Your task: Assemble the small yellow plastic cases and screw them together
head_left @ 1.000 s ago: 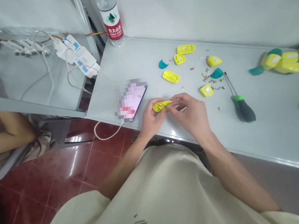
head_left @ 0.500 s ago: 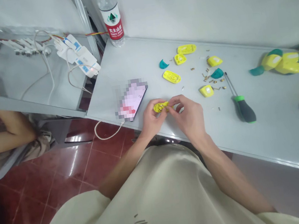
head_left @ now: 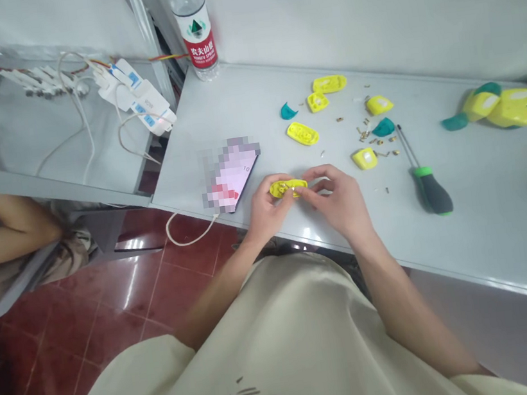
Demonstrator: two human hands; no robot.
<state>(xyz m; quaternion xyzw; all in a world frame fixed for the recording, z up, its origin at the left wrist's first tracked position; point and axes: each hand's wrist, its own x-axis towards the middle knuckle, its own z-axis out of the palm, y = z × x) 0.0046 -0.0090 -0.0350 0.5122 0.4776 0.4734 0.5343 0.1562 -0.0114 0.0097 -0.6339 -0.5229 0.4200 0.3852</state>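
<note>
My left hand (head_left: 267,208) holds a yellow plastic shell half (head_left: 286,187) just above the table's front edge, its hollow side facing up. Small shiny metal pieces show inside it. At the shell's right end is my right hand (head_left: 337,197), fingers curled and the thumb tip pressed against the shell near a metal piece. Whether a small part is also pinched there is too fine to see. Beyond the hands lies another yellow shell half (head_left: 302,134). Small brass-coloured parts (head_left: 365,132) are scattered by a teal cap piece (head_left: 384,127) and a yellow block-like piece (head_left: 365,158).
A screwdriver (head_left: 430,190) lies to the right, past it assembled yellow-and-teal pieces (head_left: 499,108). On the left are a phone (head_left: 236,175) with a charging cable, a water bottle (head_left: 198,37) and a power strip (head_left: 144,103). Another person's arm (head_left: 19,223) is at the neighbouring table.
My right hand has drawn back slightly to the right, uncovering more of the shell's right end. My left hand keeps its hold. The other person's hand has shifted at far left.
</note>
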